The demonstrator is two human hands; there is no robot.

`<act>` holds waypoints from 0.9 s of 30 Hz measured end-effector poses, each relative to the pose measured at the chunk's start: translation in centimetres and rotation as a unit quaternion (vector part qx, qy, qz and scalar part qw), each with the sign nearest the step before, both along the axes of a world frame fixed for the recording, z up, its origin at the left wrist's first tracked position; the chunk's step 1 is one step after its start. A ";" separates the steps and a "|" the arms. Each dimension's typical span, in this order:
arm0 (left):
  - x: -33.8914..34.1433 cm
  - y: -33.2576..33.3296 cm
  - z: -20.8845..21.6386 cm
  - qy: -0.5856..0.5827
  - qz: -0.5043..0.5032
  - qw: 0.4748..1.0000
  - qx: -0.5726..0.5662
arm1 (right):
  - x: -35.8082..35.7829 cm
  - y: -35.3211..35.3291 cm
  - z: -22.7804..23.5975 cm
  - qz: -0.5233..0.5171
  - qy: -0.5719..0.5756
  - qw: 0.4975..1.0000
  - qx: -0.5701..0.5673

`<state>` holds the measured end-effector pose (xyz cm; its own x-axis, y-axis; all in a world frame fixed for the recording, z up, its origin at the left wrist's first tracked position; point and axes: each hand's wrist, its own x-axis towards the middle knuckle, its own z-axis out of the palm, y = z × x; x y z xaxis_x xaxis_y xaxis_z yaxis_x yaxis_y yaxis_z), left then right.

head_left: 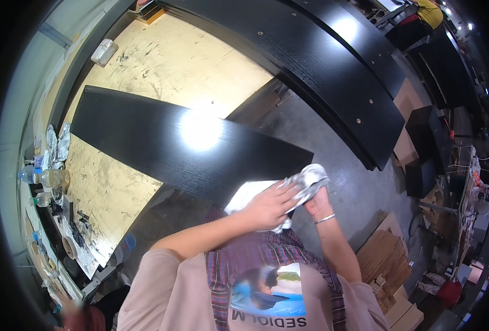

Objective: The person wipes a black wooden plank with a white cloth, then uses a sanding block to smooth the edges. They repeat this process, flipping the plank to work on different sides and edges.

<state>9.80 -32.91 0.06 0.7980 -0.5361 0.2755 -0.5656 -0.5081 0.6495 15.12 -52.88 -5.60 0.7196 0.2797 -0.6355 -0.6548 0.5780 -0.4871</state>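
Observation:
A long black board (161, 129) lies slantwise across the worktable, its near right end reaching past the table toward me. Glare from a lamp shines on its middle. At that near end is a crumpled white cloth (311, 179) with grey smudges. My left hand (272, 207) presses on the cloth, its fingers together and bent over it by the board's edge. Close by on the right, my right hand (318, 204) is closed round the bunched part of the same cloth, which hides most of its fingers.
The pale, scuffed worktable (173, 49) carries a wrapped block (105, 52). Bottles (29, 174) line its left side. Large black panels (311, 71) with holes stand across the back right. Stacked cardboard (385, 254) is at the lower right. A person in yellow (429, 14) is far off.

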 end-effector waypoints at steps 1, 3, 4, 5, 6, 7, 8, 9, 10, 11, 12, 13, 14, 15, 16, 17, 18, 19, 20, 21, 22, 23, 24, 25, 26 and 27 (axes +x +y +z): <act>-0.6 2.0 -0.5 0.047 -0.055 0.997 -0.021 | -0.6 -0.4 -1.3 -0.008 0.007 1.000 0.012; -1.1 7.8 0.7 0.264 -0.077 0.958 -0.082 | -0.3 0.0 -0.5 0.075 -0.051 0.996 -0.007; -0.5 10.4 2.1 0.285 0.000 0.955 -0.082 | 0.4 0.8 1.0 0.075 -0.024 0.997 0.022; 0.8 11.9 4.0 0.353 0.167 0.919 -0.053 | 0.5 0.8 1.4 0.064 0.005 0.997 0.049; 2.9 12.9 4.8 0.332 0.197 0.921 -0.053 | 0.8 0.5 0.2 0.057 -0.018 0.997 0.049; 4.7 13.5 5.2 0.308 0.238 0.919 -0.056 | 1.5 0.5 0.0 0.060 -0.022 0.997 0.038; 5.8 12.4 3.3 0.157 0.227 0.961 -0.023 | 2.6 1.2 -0.1 0.074 -0.029 0.996 0.029; 6.8 9.9 0.7 0.003 0.205 0.979 0.009 | 3.5 1.5 -0.2 0.083 -0.036 0.996 0.015; 6.4 6.3 -0.1 0.037 0.150 0.987 0.052 | 4.5 1.4 -0.6 0.095 -0.036 0.995 0.021; 5.1 3.6 -0.3 0.069 0.093 0.989 0.095 | 5.4 1.3 -1.0 0.106 -0.037 0.993 0.028; 3.2 2.8 0.3 0.058 0.018 0.997 0.041 | 6.0 1.3 -1.8 0.078 -0.021 0.997 0.017; 1.3 2.2 0.8 0.047 -0.056 0.997 -0.014 | 6.2 0.3 -2.6 0.104 -0.033 0.992 0.063; -0.8 3.9 0.6 0.112 -0.092 0.989 -0.002 | 6.1 0.9 -1.2 0.091 -0.026 0.995 0.043; -2.6 7.4 0.5 0.173 -0.127 0.977 0.012 | 6.2 1.7 0.4 0.078 -0.022 0.996 0.025; -3.8 11.1 0.8 0.264 -0.004 0.965 -0.001 | 6.2 1.5 0.1 0.076 -0.038 0.995 0.050; -4.1 13.7 1.3 0.350 0.115 0.930 -0.011 | 6.4 1.4 -0.1 0.063 -0.049 0.996 0.041; -3.1 14.6 2.4 0.340 0.191 0.918 -0.070 | 6.7 1.6 -0.3 0.055 -0.057 0.996 0.031; -1.4 15.2 3.7 0.323 0.270 0.898 -0.130 | 6.9 1.8 -0.2 0.051 -0.067 0.996 0.021; 0.0 13.1 5.1 0.281 0.255 0.914 -0.144 | 6.9 2.1 0.0 0.051 -0.071 0.996 0.017; 1.4 9.5 5.9 0.236 0.240 0.928 -0.158 | 7.0 2.5 0.3 0.051 -0.078 0.996 0.012; 2.0 6.1 5.3 0.160 0.188 0.961 -0.121 | 7.2 3.2 0.8 0.053 -0.084 0.995 0.012; 2.4 3.9 4.4 0.083 0.135 0.984 -0.080 | 7.3 3.5 1.5 0.074 -0.074 0.993 -0.048; 2.3 2.9 4.5 0.137 0.098 0.980 -0.106 | 7.3 3.2 2.3 0.094 -0.067 0.987 -0.111; 2.0 2.4 4.6 0.190 0.060 0.971 -0.133 | 7.1 2.8 2.9 0.113 -0.060 0.976 -0.174; 1.6 3.5 4.3 0.220 0.098 0.944 -0.224 | 6.9 2.8 3.2 0.102 -0.103 0.954 -0.264; 0.9 4.9 4.0 0.248 0.132 0.907 -0.313 | 6.4 2.8 3.3 0.086 -0.143 0.922 -0.350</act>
<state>10.73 -27.99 4.02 0.9849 -0.1705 0.0312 -0.0363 -0.0268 0.9990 21.47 -50.03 -2.27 0.8693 -0.0009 -0.4943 -0.4938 -0.0450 -0.8684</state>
